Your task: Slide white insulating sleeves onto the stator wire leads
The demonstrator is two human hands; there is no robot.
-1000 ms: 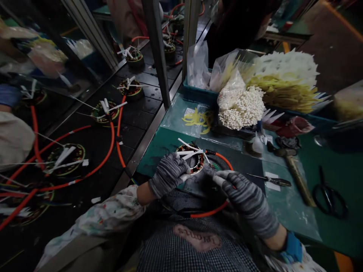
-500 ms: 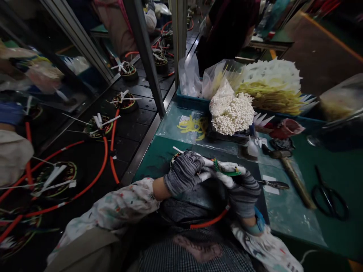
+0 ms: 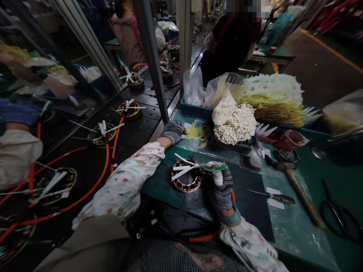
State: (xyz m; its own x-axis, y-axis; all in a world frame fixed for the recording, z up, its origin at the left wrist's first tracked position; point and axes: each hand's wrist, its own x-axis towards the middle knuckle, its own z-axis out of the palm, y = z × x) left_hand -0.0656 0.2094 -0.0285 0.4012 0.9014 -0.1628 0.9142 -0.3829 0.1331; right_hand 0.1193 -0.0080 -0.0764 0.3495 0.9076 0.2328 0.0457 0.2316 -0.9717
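Observation:
My left hand (image 3: 175, 132), in a grey striped glove, reaches to the near edge of the yellow strips (image 3: 197, 135) on the clear plastic sheet. Its fingers are stretched forward, and no strip shows in them. My right hand (image 3: 223, 190), gloved alike, is closed around a small curved green circuit board (image 3: 212, 167). White-tipped fingers of the glove press against the board. Left of it, a round motor stator (image 3: 186, 187) with copper windings lies flat on the table, white sleeves (image 3: 184, 172) sticking up from it. A red cable (image 3: 203, 237) runs below my right hand.
A screwdriver (image 3: 280, 198), a hammer (image 3: 304, 196) and black scissors (image 3: 340, 217) lie to the right. Behind stands a blue tray (image 3: 195, 110) of sleeves, beside a bundle of white sticks (image 3: 235, 124). More stators (image 3: 58, 183) with red cables line the left conveyor; co-workers are nearby.
My left hand has let go of the white-sleeved wires and moved up and left to the yellow strips. My right hand has come left and down, still holding the circuit board. The stator is now uncovered.

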